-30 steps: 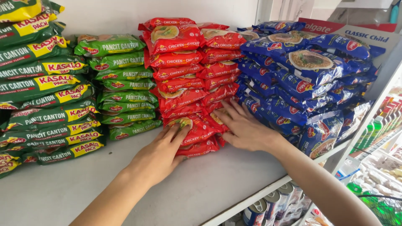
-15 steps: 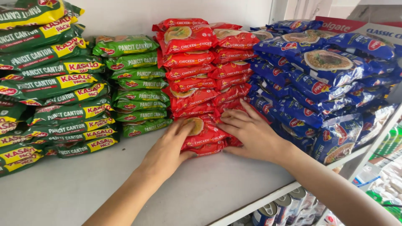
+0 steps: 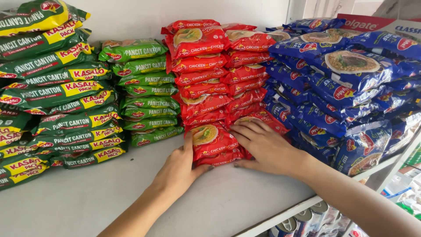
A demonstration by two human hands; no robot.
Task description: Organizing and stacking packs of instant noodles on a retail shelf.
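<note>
Head view: left hand [image 3: 177, 169], right hand [image 3: 265, 147], grips open, flat against two red noodle-packet stacks [image 3: 210, 87].

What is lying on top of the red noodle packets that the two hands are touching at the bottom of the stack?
More red packets are piled above the bottom red packets, in two columns. The left hand and right hand cover part of the lowest ones. Anything behind the stack is hidden.

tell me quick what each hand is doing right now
Left hand: open, pressed against the red noodle packets.
Right hand: open, flat on the same packets.
</note>
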